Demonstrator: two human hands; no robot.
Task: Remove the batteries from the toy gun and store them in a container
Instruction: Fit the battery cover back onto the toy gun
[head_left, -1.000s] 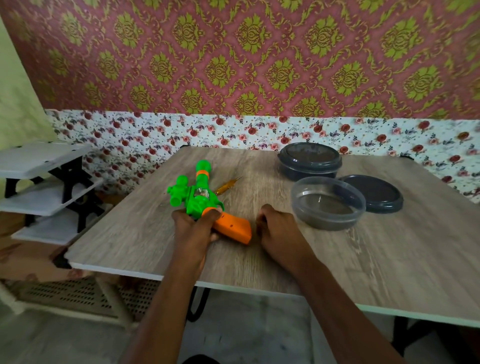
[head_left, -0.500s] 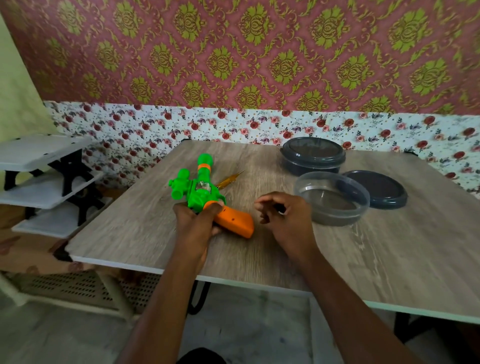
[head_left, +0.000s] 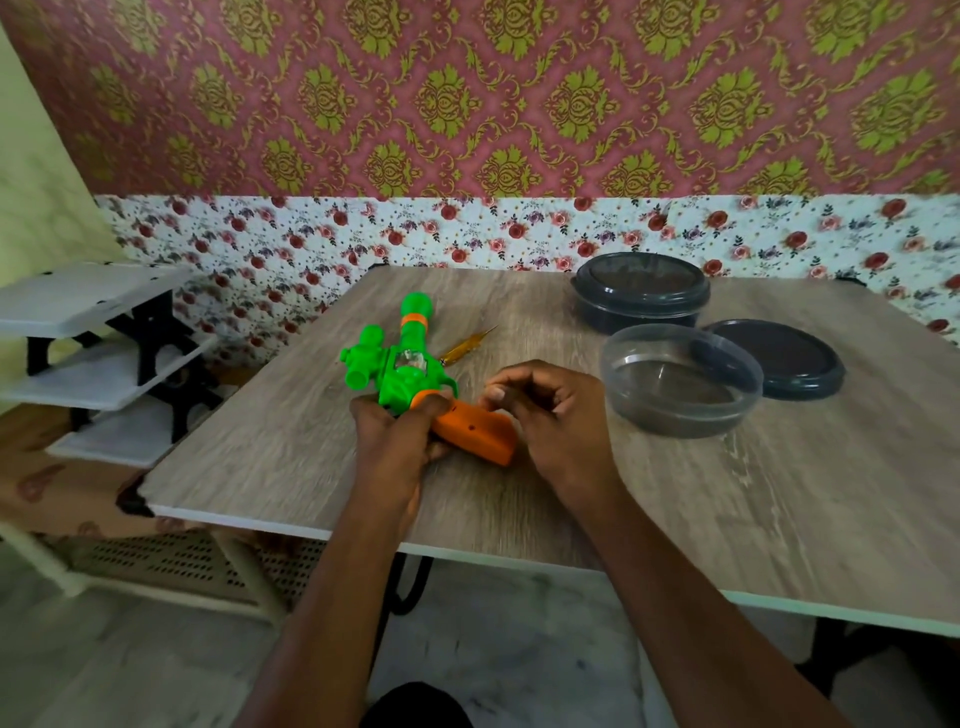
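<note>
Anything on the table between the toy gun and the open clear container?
Nothing visible blocks that path. Only the right hand lies between the toy gun and the clear container, whose mouth is open; a dark lid lies flat behind it to the right.

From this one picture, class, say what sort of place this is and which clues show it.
Probably a room at home: floral wallpaper, a small wood-look table with a toy gun, white shelves beside it.
</note>
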